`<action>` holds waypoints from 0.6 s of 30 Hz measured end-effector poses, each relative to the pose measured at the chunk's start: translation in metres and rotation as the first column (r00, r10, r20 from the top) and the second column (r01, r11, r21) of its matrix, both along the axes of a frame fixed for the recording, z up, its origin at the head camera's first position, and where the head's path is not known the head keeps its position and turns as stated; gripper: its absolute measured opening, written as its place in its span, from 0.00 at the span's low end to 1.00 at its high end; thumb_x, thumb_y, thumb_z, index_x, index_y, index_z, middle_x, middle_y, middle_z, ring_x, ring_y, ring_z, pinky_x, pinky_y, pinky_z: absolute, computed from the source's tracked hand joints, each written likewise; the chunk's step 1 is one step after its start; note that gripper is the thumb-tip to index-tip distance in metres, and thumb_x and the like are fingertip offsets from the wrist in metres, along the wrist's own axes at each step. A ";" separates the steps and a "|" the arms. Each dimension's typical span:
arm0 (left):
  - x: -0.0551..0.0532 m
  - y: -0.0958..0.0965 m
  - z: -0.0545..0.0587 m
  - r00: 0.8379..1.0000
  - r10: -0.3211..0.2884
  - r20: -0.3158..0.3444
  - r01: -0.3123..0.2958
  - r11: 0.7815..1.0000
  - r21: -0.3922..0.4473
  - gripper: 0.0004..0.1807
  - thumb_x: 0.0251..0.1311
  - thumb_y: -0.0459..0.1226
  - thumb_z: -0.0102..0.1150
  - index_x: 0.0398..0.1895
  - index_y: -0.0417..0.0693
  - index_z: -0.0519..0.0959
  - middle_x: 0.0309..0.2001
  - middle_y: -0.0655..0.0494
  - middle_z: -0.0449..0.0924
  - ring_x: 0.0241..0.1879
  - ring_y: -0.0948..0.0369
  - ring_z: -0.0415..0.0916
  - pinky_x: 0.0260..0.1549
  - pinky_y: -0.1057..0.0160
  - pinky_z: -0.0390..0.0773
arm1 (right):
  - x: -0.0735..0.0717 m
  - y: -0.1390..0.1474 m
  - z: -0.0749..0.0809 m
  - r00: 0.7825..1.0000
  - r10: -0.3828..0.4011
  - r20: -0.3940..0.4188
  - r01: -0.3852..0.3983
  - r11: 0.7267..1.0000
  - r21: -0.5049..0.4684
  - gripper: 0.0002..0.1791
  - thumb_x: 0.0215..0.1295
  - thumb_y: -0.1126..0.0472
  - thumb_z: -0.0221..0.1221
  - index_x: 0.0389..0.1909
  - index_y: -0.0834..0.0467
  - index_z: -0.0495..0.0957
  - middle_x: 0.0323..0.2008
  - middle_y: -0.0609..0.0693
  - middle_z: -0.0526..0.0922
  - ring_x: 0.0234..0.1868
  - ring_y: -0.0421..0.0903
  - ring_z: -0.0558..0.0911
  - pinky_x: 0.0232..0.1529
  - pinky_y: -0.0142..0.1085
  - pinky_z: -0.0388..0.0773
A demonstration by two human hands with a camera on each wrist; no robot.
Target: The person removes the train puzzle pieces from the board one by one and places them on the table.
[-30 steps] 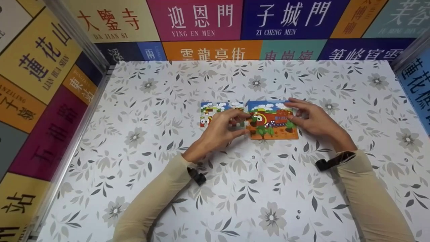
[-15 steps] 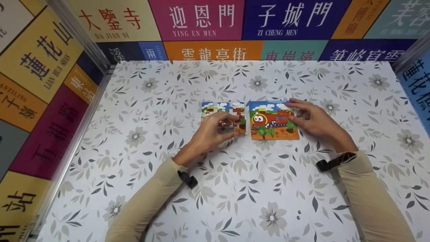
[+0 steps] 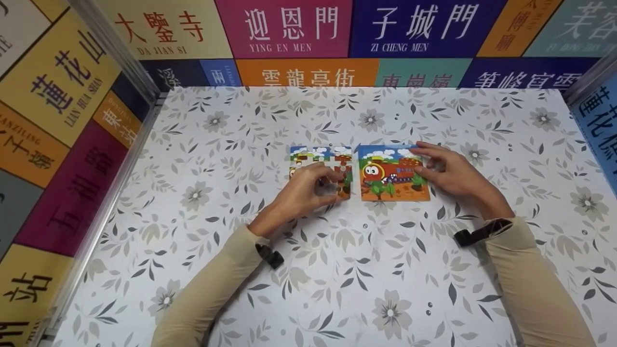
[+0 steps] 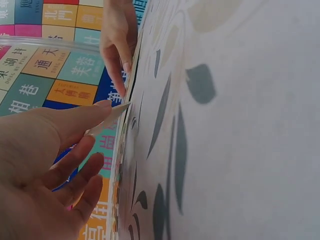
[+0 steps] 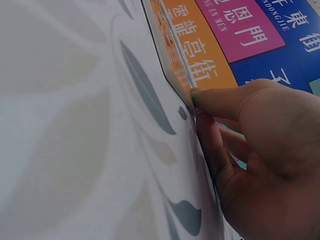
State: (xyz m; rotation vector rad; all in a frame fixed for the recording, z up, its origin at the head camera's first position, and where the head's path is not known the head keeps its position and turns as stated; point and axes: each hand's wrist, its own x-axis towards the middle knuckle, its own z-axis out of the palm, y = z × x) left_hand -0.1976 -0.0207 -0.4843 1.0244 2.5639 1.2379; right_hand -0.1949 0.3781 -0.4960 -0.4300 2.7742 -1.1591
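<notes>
Left of centre in the head view lies a small jigsaw puzzle [image 3: 308, 154] with pale gaps among its picture pieces. My left hand [image 3: 301, 192] is over its lower part and hides much of it. In the left wrist view that hand pinches a thin, pale-edged puzzle piece [image 4: 111, 119] between thumb and fingers; its printed face is not visible. Beside the puzzle, a small gap apart, lies a picture card [image 3: 393, 174] with a red cartoon train. My right hand [image 3: 450, 171] holds its right edge near the upper corner, with thumb and fingers at the edge in the right wrist view.
A white table [image 3: 385, 270] with a grey leaf and flower pattern lies under everything. Coloured panels [image 3: 289, 29] with large characters stand along its back and left side. Another panel [image 3: 597, 120] rises at the right.
My left hand has moved left, from over the left edge of the train card to over the puzzle, carrying the piece. The right hand keeps its place on the card.
</notes>
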 end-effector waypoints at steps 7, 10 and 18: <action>0.001 0.001 -0.003 0.999 -0.040 0.028 0.043 0.991 -0.123 0.23 0.60 0.43 0.82 0.56 0.46 0.88 0.51 0.52 0.89 0.50 0.57 0.85 0.53 0.58 0.84 | 0.000 -0.001 0.001 1.000 -0.024 0.013 0.024 1.000 0.013 0.29 0.78 0.58 0.66 0.77 0.51 0.76 0.84 0.57 0.64 0.45 0.38 0.79 0.48 0.26 0.70; 0.002 0.002 -0.003 0.999 -0.032 0.036 0.037 0.986 -0.164 0.22 0.60 0.44 0.81 0.55 0.47 0.88 0.49 0.53 0.89 0.49 0.57 0.84 0.53 0.58 0.83 | 0.000 -0.001 0.001 1.000 -0.014 -0.004 0.014 1.000 0.024 0.29 0.78 0.57 0.66 0.77 0.51 0.76 0.84 0.58 0.64 0.45 0.39 0.79 0.49 0.27 0.70; 0.003 0.005 -0.003 1.000 -0.026 0.012 0.027 0.982 -0.187 0.20 0.62 0.43 0.80 0.55 0.46 0.89 0.49 0.52 0.89 0.49 0.56 0.84 0.52 0.58 0.83 | 0.001 -0.001 0.000 1.000 -0.021 0.000 0.021 1.000 0.023 0.28 0.79 0.58 0.65 0.76 0.53 0.76 0.84 0.59 0.64 0.44 0.37 0.78 0.45 0.24 0.70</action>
